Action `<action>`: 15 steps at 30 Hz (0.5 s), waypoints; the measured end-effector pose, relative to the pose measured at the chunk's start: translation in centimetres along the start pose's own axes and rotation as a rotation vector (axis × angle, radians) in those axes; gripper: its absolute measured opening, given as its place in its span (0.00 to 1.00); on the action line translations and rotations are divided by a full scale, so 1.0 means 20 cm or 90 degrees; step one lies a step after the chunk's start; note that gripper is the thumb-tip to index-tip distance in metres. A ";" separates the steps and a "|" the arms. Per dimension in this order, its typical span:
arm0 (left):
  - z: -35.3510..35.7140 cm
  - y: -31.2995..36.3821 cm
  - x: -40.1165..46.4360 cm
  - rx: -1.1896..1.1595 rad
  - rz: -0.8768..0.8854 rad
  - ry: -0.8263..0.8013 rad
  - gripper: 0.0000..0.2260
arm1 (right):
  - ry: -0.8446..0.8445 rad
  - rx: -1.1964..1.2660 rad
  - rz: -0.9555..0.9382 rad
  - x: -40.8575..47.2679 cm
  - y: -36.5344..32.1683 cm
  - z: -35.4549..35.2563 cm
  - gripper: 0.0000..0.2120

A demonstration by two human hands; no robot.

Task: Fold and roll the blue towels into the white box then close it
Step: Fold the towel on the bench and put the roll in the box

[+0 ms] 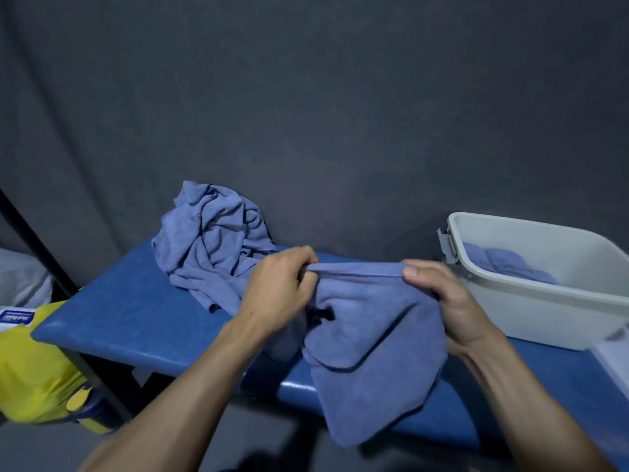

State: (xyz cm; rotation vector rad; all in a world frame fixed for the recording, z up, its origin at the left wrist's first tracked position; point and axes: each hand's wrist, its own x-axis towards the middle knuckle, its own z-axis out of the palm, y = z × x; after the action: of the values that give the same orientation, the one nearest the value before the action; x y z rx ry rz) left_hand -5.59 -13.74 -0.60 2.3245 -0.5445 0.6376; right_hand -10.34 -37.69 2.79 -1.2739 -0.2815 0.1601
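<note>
Loose towels [211, 247]: heaped beyond the left fingers, waiting their turn.
Left hand [275, 287]: fingers curled, pinching the hem's left end.
Held towel [371, 342]: hem taut between both pinches, body hanging, likely to square it for folding.
Right hand [439, 294]: thumb and fingers pinching the hem's right end.
White box [544, 318]: just right of the right fingers, lid off, rolled towels [503, 264] inside.

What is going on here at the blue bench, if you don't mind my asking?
A person holds a blue cloth towel up by its top edge, left hand and right hand each pinching a corner. A crumpled pile of blue towels waits on the blue padded bench. The open white plastic box already holds rolled towels.
</note>
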 end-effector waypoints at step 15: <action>-0.25 -0.44 -0.02 -0.113 -0.219 -0.057 0.12 | 0.335 0.000 -0.020 0.01 0.00 -0.24 0.06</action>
State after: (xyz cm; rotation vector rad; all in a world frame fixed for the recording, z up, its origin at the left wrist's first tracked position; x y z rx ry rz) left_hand -2.75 -4.12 -1.75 2.2138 -0.2194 0.3100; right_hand -8.63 -42.09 1.44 -1.2640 0.1509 -0.2025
